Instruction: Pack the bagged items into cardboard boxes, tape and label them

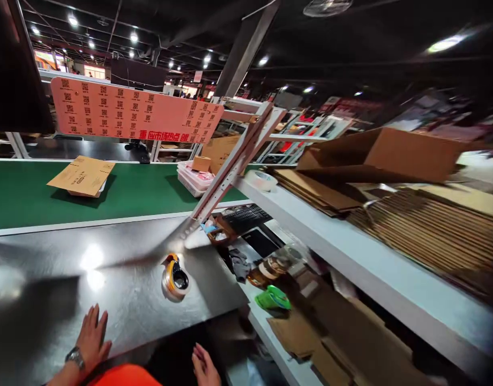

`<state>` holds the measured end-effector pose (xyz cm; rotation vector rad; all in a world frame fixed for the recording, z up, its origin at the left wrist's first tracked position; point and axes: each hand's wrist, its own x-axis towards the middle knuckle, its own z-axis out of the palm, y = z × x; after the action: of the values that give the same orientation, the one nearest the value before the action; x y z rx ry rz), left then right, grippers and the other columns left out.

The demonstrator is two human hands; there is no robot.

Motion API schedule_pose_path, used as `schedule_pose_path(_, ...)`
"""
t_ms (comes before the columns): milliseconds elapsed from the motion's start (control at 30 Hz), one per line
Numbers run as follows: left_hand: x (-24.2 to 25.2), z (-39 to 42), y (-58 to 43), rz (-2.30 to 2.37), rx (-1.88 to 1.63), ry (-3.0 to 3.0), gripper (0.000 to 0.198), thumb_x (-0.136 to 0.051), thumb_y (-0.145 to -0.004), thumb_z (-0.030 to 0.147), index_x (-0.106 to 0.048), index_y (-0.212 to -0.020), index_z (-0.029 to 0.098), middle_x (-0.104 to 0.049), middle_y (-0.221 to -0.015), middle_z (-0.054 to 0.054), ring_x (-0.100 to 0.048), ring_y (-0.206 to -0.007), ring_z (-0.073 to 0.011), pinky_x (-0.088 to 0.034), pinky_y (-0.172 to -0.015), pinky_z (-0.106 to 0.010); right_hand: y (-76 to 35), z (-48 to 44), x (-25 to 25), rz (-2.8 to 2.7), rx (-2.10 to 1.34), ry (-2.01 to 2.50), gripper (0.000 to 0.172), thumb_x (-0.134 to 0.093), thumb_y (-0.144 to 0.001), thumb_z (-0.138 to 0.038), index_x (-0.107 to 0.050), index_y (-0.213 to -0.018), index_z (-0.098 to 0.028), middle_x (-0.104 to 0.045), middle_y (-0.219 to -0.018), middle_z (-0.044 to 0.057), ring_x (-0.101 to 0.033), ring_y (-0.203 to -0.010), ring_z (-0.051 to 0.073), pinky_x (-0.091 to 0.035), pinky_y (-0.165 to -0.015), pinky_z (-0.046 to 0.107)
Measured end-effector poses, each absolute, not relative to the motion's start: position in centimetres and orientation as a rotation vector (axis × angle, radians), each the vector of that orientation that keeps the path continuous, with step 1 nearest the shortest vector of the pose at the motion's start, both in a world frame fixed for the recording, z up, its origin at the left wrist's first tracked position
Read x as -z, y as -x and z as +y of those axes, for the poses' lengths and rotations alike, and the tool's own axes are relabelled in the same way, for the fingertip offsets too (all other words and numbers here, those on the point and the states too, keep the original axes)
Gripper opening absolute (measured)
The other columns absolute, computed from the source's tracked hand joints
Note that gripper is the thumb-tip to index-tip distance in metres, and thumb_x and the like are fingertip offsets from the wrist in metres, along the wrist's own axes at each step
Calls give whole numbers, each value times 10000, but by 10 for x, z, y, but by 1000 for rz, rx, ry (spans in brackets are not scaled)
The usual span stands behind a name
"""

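My left hand (92,335), with a watch on its wrist, is spread on the near edge of the steel table (129,311) and holds nothing. My right hand (205,365) hangs low in front of the table edge, fingers loosely curved and nothing in them. Between and beyond the two hands, a tape dispenser (174,277) with an orange and black handle and a roll of clear tape lies on the steel surface. Neither hand touches it.
A green conveyor belt (150,187) carries a flat cardboard piece (83,176) and a white basket (195,179). To the right, a shelf (351,268) bears stacked cardboard (435,230). Beneath sit a green container (273,298) and a keyboard (246,214).
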<state>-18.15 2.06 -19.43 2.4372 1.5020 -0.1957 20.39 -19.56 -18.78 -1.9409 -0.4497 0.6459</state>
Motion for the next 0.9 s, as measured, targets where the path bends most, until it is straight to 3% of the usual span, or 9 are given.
schedule_pose_path(67,192,32,185,1717,274,-2393,877,-613,-983,545,-473,-1755,154,-331,-1880,-212,-235,-1746,-532,-215,-1425,-637,-204,-181,188,-538,-567,1938,674,-791,-657,-800,-843,-1059,-262,-873,-1179,172,-846,-1126,440,-695,-1012,543)
schedule_pose_path(133,195,38,187,1882,326,-2350,862,-548,-1017,600,-433,-1765,188,-297,-1891,-207,-220,-1740,-559,-202,-1404,-679,-206,-168,191,-621,-517,1928,624,-773,-724,-740,-848,-1132,-274,-855,-1276,175,-828,-1193,445,-677,-1068,556)
schedule_pose_path(233,204,40,188,1958,353,-2359,827,-519,-1026,617,-424,-1763,253,-331,-1887,-171,-237,-1744,-535,-190,-1395,-676,-212,-147,202,-755,-442,1934,626,-737,-783,-706,-829,-1245,-295,-803,-1431,172,-768,-1337,462,-682,-1063,572)
schedule_pose_path(333,210,40,187,1960,353,-2346,840,-529,-1003,635,-421,-1760,286,-345,-1887,-142,-253,-1747,-513,-186,-1397,-667,-219,-121,211,-925,-327,1976,612,-689,-841,-645,-801,-1336,-303,-748,-1542,151,-686,-1467,469,-609,-1186,616)
schedule_pose_path(433,211,41,187,1945,324,-2327,855,-525,-995,626,-425,-1759,256,-337,-1887,-155,-260,-1742,-520,-207,-1392,-678,-227,-90,213,-1102,-227,1994,605,-645,-879,-535,-764,-1419,-289,-713,-1587,149,-644,-1516,468,-509,-1287,656)
schedule_pose_path(600,215,44,186,1995,362,-2293,841,-496,-992,623,-445,-1760,285,-352,-1883,-118,-278,-1741,-507,-231,-1373,-671,-242,-33,195,-1327,-243,2104,630,-580,-925,-376,-693,-1528,-229,-647,-1663,174,-582,-1589,414,-477,-1325,608)
schedule_pose_path(700,222,47,183,2034,391,-2256,839,-498,-978,611,-457,-1757,304,-337,-1888,-111,-297,-1736,-505,-267,-1344,-691,-252,-3,180,-1432,-346,2246,642,-584,-929,-339,-697,-1547,-208,-694,-1616,177,-581,-1586,427,-389,-1370,631)
schedule_pose_path(800,230,51,181,2083,413,-2210,867,-559,-928,597,-479,-1751,340,-335,-1888,-96,-332,-1726,-493,-302,-1316,-700,-262,13,168,-1448,-427,2374,711,-590,-934,-330,-651,-1622,-163,-822,-1388,208,-729,-1408,453,-338,-1361,710)
schedule_pose_path(900,236,54,178,2130,407,-2167,880,-625,-872,548,-527,-1727,370,-356,-1878,-88,-380,-1712,-467,-370,-1273,-692,-272,13,163,-1479,-447,2432,801,-630,-917,-361,-584,-1694,-169,-880,-1212,183,-799,-1283,444,-328,-1365,693)
